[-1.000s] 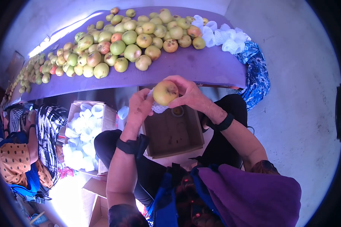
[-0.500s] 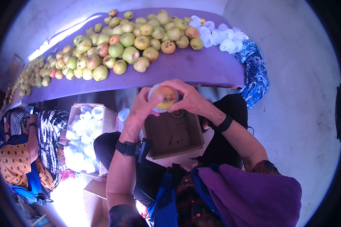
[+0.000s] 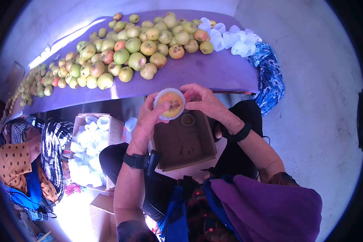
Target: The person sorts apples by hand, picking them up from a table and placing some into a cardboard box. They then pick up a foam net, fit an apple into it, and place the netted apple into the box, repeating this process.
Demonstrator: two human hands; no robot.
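Observation:
A yellow apple (image 3: 171, 105) with brown blemishes sits in a white foam net (image 3: 178, 91), which rings it like a cup. My left hand (image 3: 147, 117) is closed round its left side, the thumb lying across the fruit. To the right, my right hand (image 3: 207, 103) has its fingers apart, their tips at the edge of the foam. Below both hands stands an open cardboard box (image 3: 184, 145), with one foam-wrapped fruit (image 3: 187, 119) in its far right corner.
A purple-covered table (image 3: 213, 74) carries a long heap of apples (image 3: 137, 60) and, at its right end, loose foam nets (image 3: 240, 40). Left of my knee, a carton (image 3: 116, 135) is full of foam nets. A person in a spotted garment (image 3: 14, 161) sits at far left.
My right hand has loosened from the apple and shifted slightly right, its fingers now apart. The left hand still holds the apple, and more of the foam rim shows around it.

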